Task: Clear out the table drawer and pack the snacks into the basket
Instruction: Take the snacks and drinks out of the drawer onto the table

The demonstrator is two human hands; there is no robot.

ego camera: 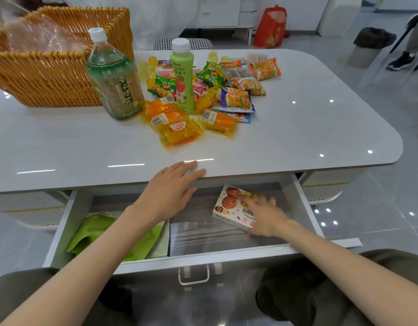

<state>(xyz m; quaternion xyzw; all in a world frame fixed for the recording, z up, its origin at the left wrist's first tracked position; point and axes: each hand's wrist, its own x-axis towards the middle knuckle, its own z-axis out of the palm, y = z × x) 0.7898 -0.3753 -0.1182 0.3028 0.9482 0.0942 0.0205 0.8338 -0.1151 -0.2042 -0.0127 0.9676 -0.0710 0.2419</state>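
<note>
The table drawer (pixel 62 222) is pulled open below the white table (pixel 297 137). Inside it at the right lies a white cookie box (pixel 229 205); my right hand (pixel 264 215) lies over its near right part, fingers curled onto it. A green pouch (pixel 102 231) sits in the drawer's left half. My left hand (pixel 172 187) rests with straight fingers on the table's front edge. On the tabletop lies a pile of snack packets (pixel 203 100), with a green tea bottle (pixel 114 78) and a green juice bottle (pixel 183 76) upright. The wicker basket (pixel 38 74) stands at the back left.
A clear plastic bag (pixel 38 36) lies inside the basket. Beyond the table are a houndstooth stool (pixel 161 43), a red bag (pixel 270 27) on the floor, a dark bin (pixel 372 45) and a person's foot (pixel 400 61) at far right.
</note>
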